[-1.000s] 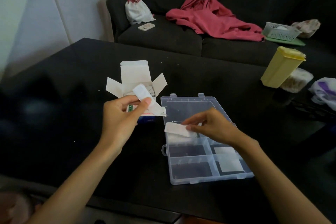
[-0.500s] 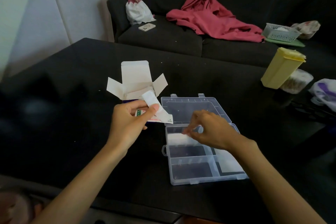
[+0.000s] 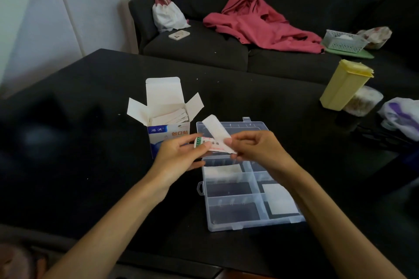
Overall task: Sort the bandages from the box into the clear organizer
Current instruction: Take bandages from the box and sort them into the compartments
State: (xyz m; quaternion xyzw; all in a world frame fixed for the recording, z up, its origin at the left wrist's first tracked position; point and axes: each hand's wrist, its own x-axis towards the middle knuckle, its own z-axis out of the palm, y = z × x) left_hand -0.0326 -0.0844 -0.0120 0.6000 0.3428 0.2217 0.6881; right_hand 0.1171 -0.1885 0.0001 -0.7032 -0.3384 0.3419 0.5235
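Bandages (image 3: pixel 215 136) held above open organizer (image 3: pixel 235 190)

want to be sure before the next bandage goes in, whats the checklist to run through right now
1. Organizer lid open, compartments reachable: ok.
2. Left hand has a firm hold on the small stack of bandages: ok.
3. Right hand fingers pinching only one white bandage: cannot tell; one strip fans up, its lower end is hidden.
4. Target compartment, upper left, has room: ok, only flat white strips in it.
5. Square pads kept apart in the right compartment: ok.
6. Box open, upright, more bandages inside: ok.
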